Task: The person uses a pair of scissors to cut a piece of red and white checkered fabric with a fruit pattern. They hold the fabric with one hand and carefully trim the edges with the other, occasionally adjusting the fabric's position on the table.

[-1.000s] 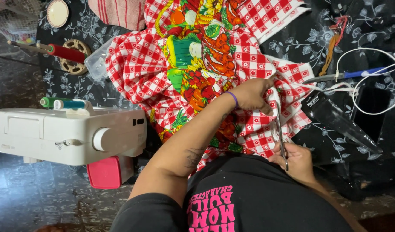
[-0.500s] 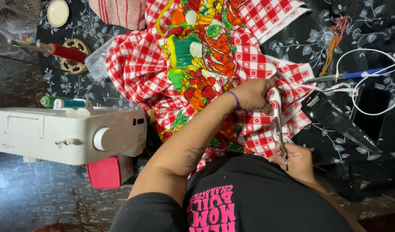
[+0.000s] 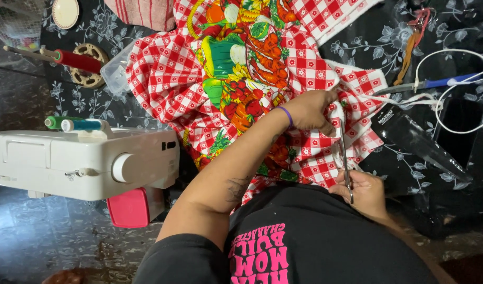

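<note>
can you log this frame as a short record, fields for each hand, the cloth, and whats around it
left hand: pinches a fold of the checked cloth, purple band on the wrist
right hand: holds the scissors, blades pointing up into the cloth edge
checked cloth: red and white, with a fruit and vegetable print panel, spread over the dark floral table cover
sewing machine: white, at the left, two thread spools on top
other items: red-handled tool, white cord, blue-handled tool
</note>
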